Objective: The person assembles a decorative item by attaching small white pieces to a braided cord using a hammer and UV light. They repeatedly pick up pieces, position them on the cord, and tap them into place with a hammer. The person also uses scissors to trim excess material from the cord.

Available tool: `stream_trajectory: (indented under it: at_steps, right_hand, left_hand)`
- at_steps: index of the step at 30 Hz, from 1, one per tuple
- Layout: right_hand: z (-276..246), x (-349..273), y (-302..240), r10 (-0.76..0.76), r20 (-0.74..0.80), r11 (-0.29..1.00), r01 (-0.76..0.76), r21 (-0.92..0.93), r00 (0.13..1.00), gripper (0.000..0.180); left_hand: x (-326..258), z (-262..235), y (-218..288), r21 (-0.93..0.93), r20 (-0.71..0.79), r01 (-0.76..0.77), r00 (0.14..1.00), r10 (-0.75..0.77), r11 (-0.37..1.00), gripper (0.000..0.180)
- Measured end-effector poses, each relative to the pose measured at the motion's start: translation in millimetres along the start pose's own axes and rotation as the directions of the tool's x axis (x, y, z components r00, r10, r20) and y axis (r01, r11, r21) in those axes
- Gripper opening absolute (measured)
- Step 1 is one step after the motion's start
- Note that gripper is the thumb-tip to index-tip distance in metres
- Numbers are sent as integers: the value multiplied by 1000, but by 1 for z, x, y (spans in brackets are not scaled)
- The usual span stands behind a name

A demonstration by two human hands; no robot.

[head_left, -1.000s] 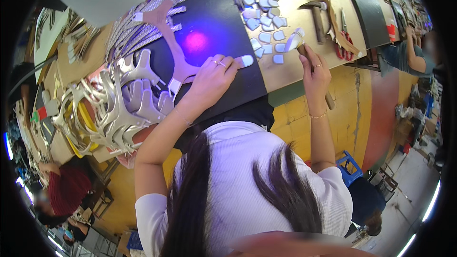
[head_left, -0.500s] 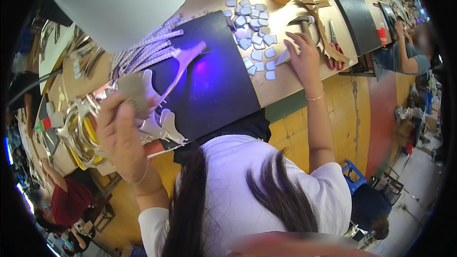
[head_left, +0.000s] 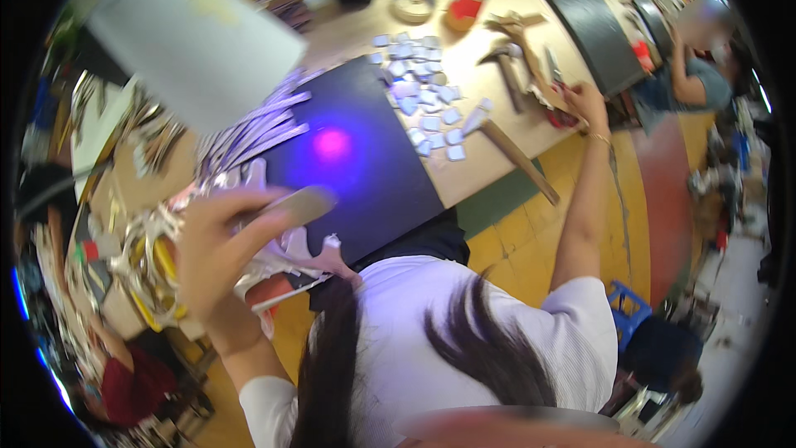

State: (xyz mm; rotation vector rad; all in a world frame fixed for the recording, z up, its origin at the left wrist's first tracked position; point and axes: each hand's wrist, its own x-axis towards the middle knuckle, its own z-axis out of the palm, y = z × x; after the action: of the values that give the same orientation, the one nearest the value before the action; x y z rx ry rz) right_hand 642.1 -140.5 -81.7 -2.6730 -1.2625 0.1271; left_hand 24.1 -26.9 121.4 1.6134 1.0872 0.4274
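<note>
My left hand (head_left: 220, 241), blurred, is closed in front of the black board (head_left: 381, 191). A grey rounded piece (head_left: 303, 206) sticks out from its fingers, and a pale pinkish strap piece (head_left: 323, 261) hangs beside it; exactly how each is held is blurred. At the table's right side, my right hand (head_left: 587, 106) has its fingers closed at the red handles of the scissors (head_left: 561, 117), which lie on the table. Left of them rests a hammer with a wooden handle (head_left: 522, 163), its handle end jutting past the table edge.
Small whitish tabs (head_left: 427, 99) lie scattered beyond the board, with a second hammer (head_left: 507, 75), tape roll (head_left: 413, 6) and red bottle (head_left: 467, 8) nearby. Braided straps (head_left: 257, 129) lie at left under a white lamp shade (head_left: 199, 41). Other people sit around.
My right hand has moved right from beside the tabs to the scissors, leaving the wooden-handled hammer on the table. The pinkish strap by my left hand has swung off the board toward me.
</note>
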Motion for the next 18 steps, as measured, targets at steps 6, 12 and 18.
stream_trajectory:
  at_steps: [6, 12, 18]
  right_hand:
    - [8, 15, 12, 127, 208, 988, -107, -109, 970, 46]
    - [15, 18, 17, 173, 179, 974, -141, -175, 968, 40]
    - [6, -1, -8, 177, 111, 972, -156, -178, 978, 34]
  left_hand:
    - [37, 29, 4, -61, 182, 23, 983, -11, 998, 24]
    - [35, 31, 3, 21, 197, -80, 978, 74, 997, 25]
    - [31, 29, 2, -5, 243, -105, 964, 103, 994, 23]
